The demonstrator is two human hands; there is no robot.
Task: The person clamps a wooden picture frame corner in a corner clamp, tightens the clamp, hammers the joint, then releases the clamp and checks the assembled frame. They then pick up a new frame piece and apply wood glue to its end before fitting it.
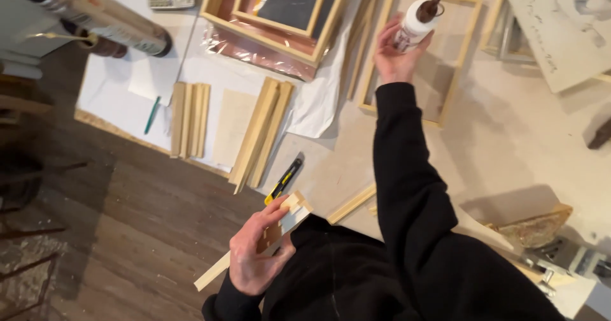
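Left hand (254, 257) at lower centre, closed on wooden frame strip (287, 218), long axis running lower left to upper right. Right hand (391, 57) raised at upper centre, clamped on white glue bottle (415, 23), brown cap up, well apart from strip, over empty wooden frame (459, 72).

The person wears a plain black long-sleeved top of soft, matte cloth, loose in cut, with folds and creases running along both arms. The right sleeve (407, 187) covers the whole arm and ends in a close cuff at the wrist; the left sleeve (223, 302) likewise ends at the wrist. Both the bare left hand (258, 257) and the bare right hand (394, 53) show no gloves, no rings and no watch
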